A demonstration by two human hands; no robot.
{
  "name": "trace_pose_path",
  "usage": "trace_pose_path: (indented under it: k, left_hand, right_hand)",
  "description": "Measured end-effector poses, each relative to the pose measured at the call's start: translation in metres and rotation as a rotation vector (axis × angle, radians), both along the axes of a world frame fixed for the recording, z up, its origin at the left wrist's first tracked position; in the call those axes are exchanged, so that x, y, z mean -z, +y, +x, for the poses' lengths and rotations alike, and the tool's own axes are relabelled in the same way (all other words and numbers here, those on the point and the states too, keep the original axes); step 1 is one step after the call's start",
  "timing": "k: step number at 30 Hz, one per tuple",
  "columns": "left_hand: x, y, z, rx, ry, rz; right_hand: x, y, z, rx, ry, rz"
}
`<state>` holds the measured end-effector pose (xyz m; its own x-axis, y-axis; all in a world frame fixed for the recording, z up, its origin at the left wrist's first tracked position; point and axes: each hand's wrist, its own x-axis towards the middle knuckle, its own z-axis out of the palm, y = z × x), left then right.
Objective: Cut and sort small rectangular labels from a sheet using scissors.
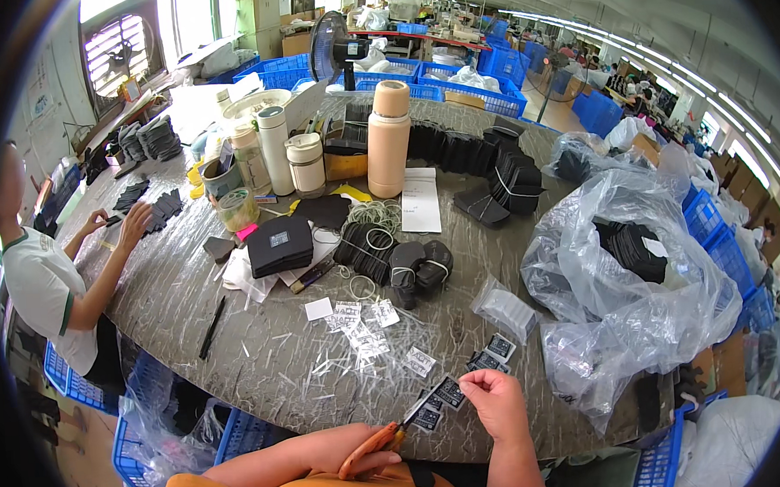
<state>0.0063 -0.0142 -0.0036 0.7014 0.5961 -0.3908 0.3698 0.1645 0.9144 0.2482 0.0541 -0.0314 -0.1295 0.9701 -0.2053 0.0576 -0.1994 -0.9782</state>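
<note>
The left hand point(354, 438) has its fingers curled around the orange handles of a pair of scissors point(381, 439), whose long axis runs away from the wearer and slants to the right. The relation that seems to count most is at the scissors' tips: a black label point(452, 394) lies right there, between the blades and the right hand point(502, 407), whose fingers are closed in a pinch at the label's right edge. The right hand is the nearer one to the label; the left is set back by the length of the scissors. Whether the blades are slightly parted, I cannot tell. The label is small, flat and nearly square, with pale print, so no long axis stands out. More black labels point(428, 417) lie just beside the blades. Beyond the scissors and to their left, thin white slips point(366, 342) overlap in a loose heap among narrow, shiny scraps. Farther beyond them sit tangled pale rubber bands point(378, 214) and a smooth, rounded peach bottle point(388, 142). Well to the scissors' right, a crinkled clear plastic bag point(663, 317) slumps on the grey, streaked tabletop point(279, 404).
</note>
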Motion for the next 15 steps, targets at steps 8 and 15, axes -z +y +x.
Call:
trace_pose_path:
  k: [8, 15]
  left_hand:
    - [-0.008, -0.002, 0.003, -0.13, -0.025, -0.162]
    - [-0.002, 0.0, 0.002, -0.302, -0.054, -0.079]
  right_hand:
    - [0.004, 0.001, 0.002, -0.022, -0.025, 0.001]
    - [0.019, 0.022, 0.026, 0.204, -0.438, 0.257]
